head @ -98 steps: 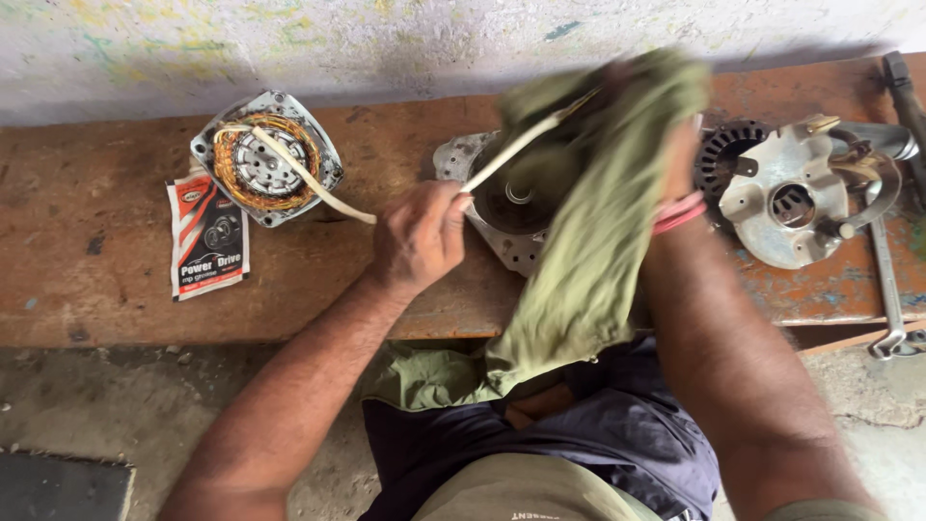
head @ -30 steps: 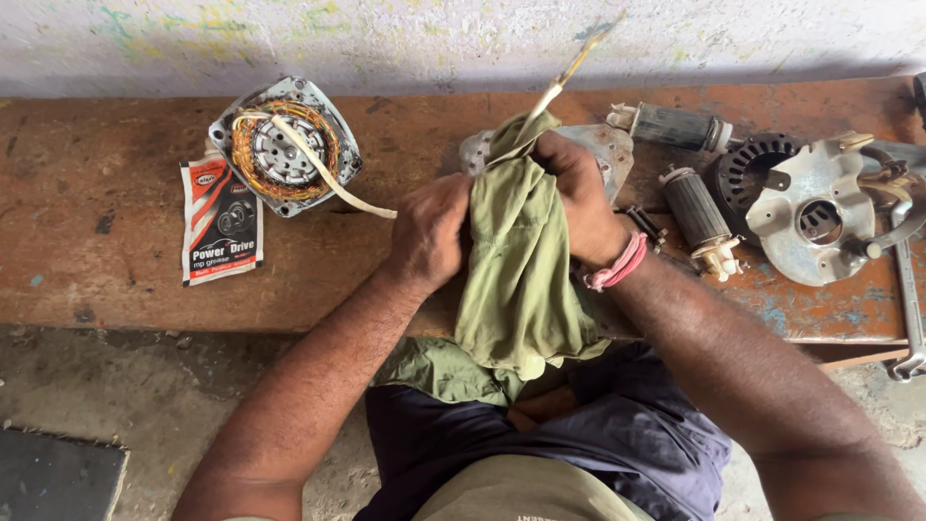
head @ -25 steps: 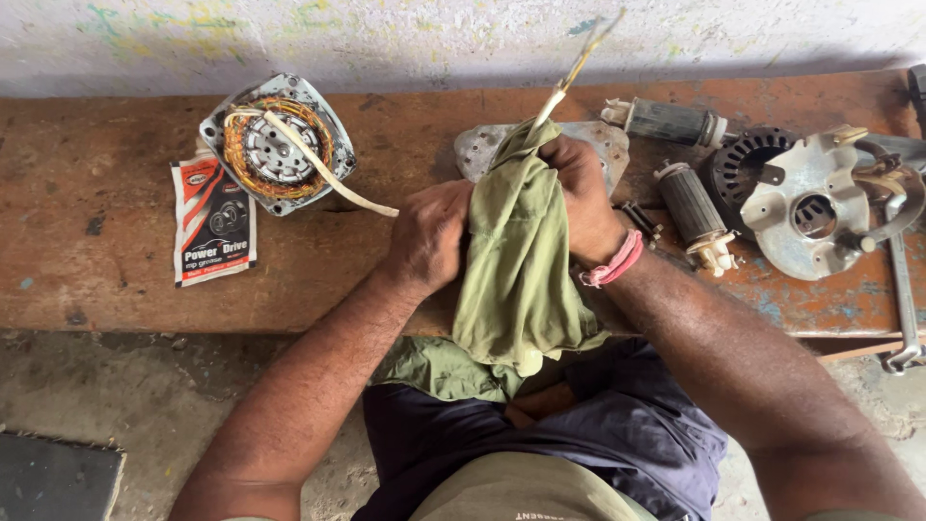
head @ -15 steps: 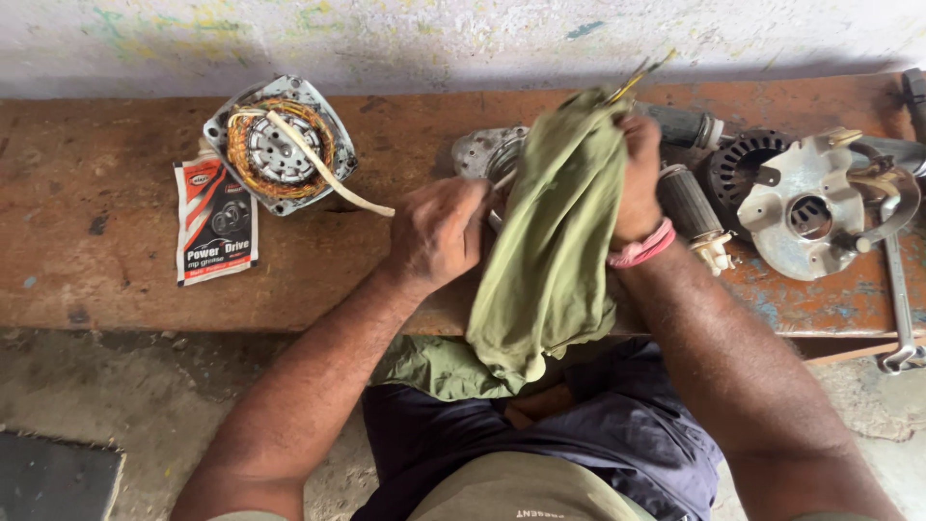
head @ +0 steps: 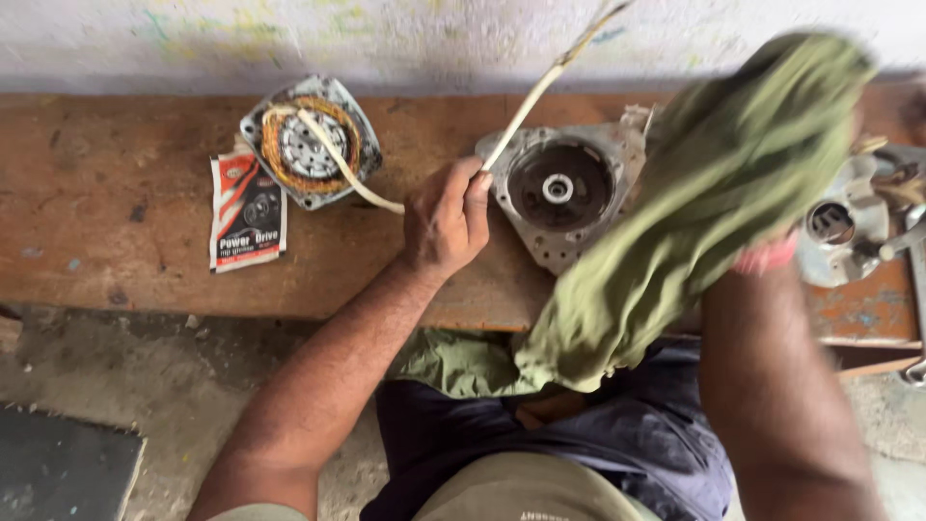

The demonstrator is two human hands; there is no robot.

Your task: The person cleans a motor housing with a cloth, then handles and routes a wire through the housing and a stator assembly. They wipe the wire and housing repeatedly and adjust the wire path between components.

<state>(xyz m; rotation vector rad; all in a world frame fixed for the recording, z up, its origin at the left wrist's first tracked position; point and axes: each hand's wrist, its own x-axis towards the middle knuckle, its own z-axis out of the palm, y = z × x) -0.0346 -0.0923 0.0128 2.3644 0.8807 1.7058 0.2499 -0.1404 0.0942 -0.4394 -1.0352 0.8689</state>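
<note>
My left hand (head: pixel 446 217) is closed on a cream sleeved cable (head: pixel 540 92) that runs from a copper-wound motor stator (head: pixel 307 142) on the left, through my fist and up towards the wall. A round grey metal motor cover (head: pixel 564 188) lies on the wooden bench just right of that hand. My right hand is hidden under a green cloth (head: pixel 694 203), which it grips and lifts, blurred, to the right of the cover. The cloth hangs down over the bench edge to my lap.
A red and white sachet (head: pixel 247 212) lies flat below the stator. Another grey motor housing (head: pixel 849 227) with metal parts sits at the bench's right end. The worn wooden bench (head: pixel 106 203) stands against a pale wall; concrete floor lies below.
The cloth has come off the grey cover and swung up to the right with my right hand. The cover is now exposed. My left hand stays closed on the cable.
</note>
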